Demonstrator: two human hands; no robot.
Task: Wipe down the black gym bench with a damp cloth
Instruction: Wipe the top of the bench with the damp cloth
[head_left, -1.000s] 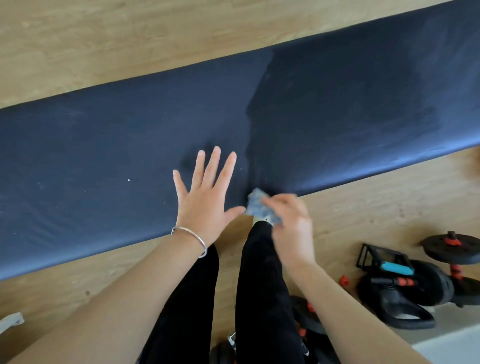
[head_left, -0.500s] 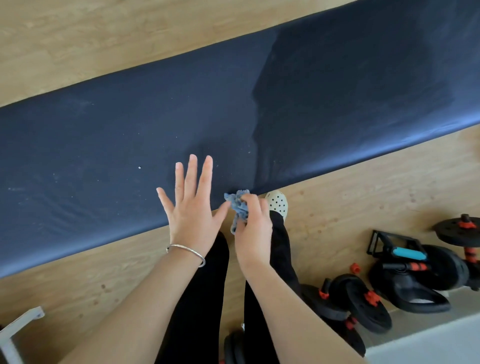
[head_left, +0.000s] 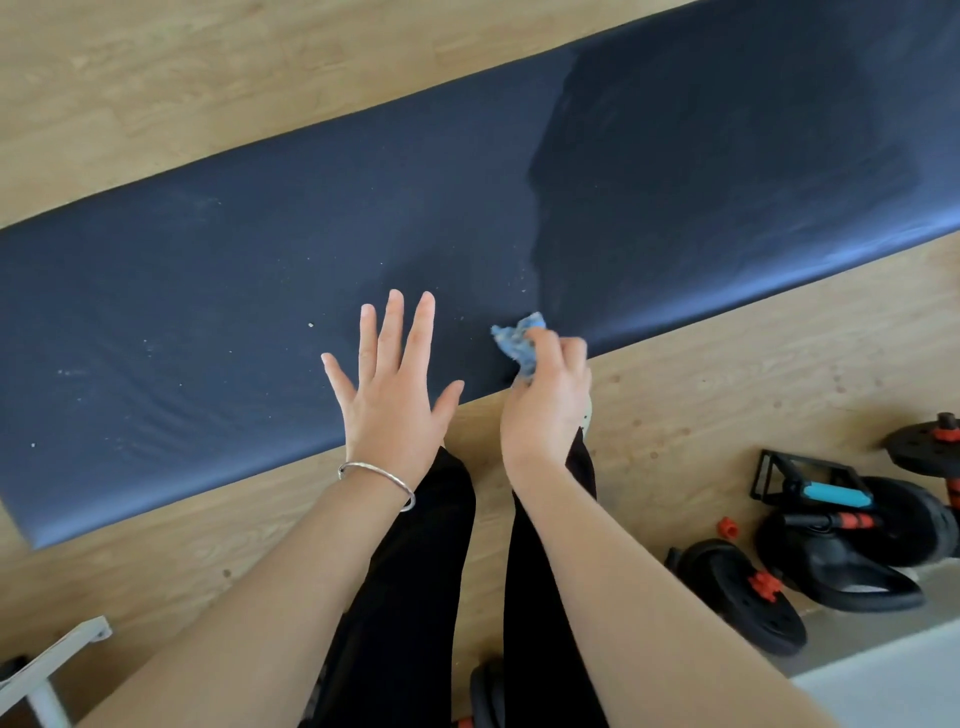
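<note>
Cloth (head_left: 517, 345) moved onto bench (head_left: 208, 312) edge, right hand (head_left: 545, 410) gripping it

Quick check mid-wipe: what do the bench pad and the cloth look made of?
The bench pad: probably vinyl or faux leather, matte black; smooth, softly creased, darker where apparently wiped. The cloth: soft fabric, perhaps terry, blue; crumples in the right hand with fuzzy edges.

The bench (head_left: 208, 312) is black with pale specks, darker on its right part. The cloth (head_left: 517, 343) is mottled blue, the floor (head_left: 156, 78) light wood grain, the weight plates (head_left: 748, 603) black with red collars.
</note>
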